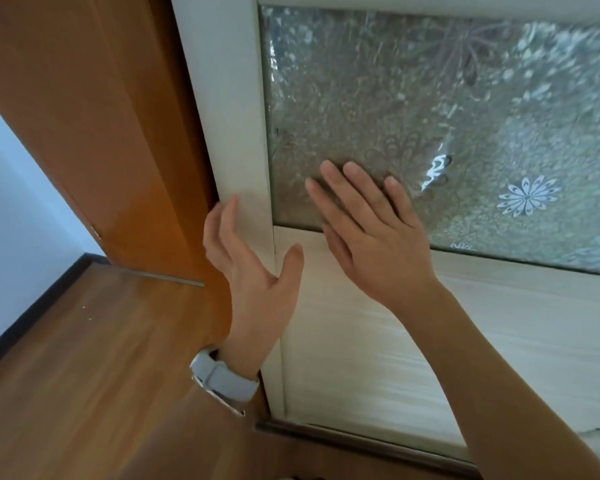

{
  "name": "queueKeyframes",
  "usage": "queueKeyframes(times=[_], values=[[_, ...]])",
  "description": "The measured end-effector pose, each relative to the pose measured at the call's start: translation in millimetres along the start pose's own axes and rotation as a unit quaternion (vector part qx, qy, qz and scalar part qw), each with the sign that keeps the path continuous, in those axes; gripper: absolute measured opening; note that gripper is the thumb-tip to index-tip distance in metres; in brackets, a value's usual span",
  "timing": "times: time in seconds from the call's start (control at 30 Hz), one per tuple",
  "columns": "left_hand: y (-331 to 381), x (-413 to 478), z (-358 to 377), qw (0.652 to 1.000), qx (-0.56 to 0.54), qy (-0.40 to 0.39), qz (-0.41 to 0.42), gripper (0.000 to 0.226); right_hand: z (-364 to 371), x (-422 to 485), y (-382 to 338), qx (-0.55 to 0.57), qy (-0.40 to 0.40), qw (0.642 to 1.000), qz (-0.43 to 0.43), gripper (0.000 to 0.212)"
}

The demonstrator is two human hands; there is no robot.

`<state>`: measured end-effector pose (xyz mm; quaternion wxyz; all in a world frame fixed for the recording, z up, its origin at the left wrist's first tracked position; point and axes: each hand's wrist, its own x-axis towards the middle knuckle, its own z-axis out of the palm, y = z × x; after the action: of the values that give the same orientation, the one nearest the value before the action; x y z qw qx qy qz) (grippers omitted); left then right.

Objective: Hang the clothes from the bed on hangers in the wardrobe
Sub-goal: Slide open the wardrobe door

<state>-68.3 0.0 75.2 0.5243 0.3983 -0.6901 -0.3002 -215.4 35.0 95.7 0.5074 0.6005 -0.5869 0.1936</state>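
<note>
A white-framed sliding wardrobe door (229,133) fills the right of the view, with a frosted flower-patterned glass panel (430,116) above a white lower panel (378,358). My left hand (253,271), with a pale watch on its wrist, touches the door's left edge, fingers round the frame and thumb on the front. My right hand (364,223) lies flat with straight fingers on the glass at its lower edge. No clothes, hangers or bed are in view.
The orange-brown wooden wardrobe side (101,116) stands to the left of the door. A wooden floor (84,358) with a dark skirting board (32,306) runs along a pale wall at left. A metal floor track (361,441) lies under the door.
</note>
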Motion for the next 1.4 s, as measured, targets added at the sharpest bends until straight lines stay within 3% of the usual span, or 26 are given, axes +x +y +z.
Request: queueKeyframes(times=[0.17,0.33,0.47,0.63,0.83,1.0,1.23,1.4], values=[[3.6,1.1,4.4,0.998,-0.061,-0.002,-0.030,0.088,2.2,-12.6,13.3,-0.023,0.003,1.000,0.013,0.053],[11.2,-8.9,13.6,0.993,-0.098,-0.061,0.022,0.072,-12.0,-34.6,41.1,-0.050,-0.007,0.998,0.043,0.057],[25.8,-21.3,29.7,0.981,-0.114,-0.131,0.087,0.062,-31.7,-55.8,57.5,-0.037,-0.006,0.992,0.121,0.048],[43.4,-31.2,62.0,0.948,-0.128,-0.234,0.174,0.056,-64.9,-64.4,75.9,0.031,0.025,0.966,0.254,0.040],[74.6,-46.0,116.5,0.897,-0.148,-0.342,0.238,0.058,-105.4,-50.2,114.6,0.027,0.030,0.944,0.329,0.068],[104.3,-59.3,162.7,0.860,-0.174,-0.400,0.264,0.054,-119.6,-67.6,153.4,-0.001,-0.005,0.919,0.394,0.076],[149.6,-75.5,225.8,0.841,-0.221,-0.445,0.213,0.042,-144.6,-98.5,209.2,0.032,0.005,0.890,0.455,0.076],[180.5,-84.7,262.0,0.850,-0.215,-0.457,0.147,0.052,-156.9,-119.6,243.0,0.043,0.018,0.888,0.457,0.078]])
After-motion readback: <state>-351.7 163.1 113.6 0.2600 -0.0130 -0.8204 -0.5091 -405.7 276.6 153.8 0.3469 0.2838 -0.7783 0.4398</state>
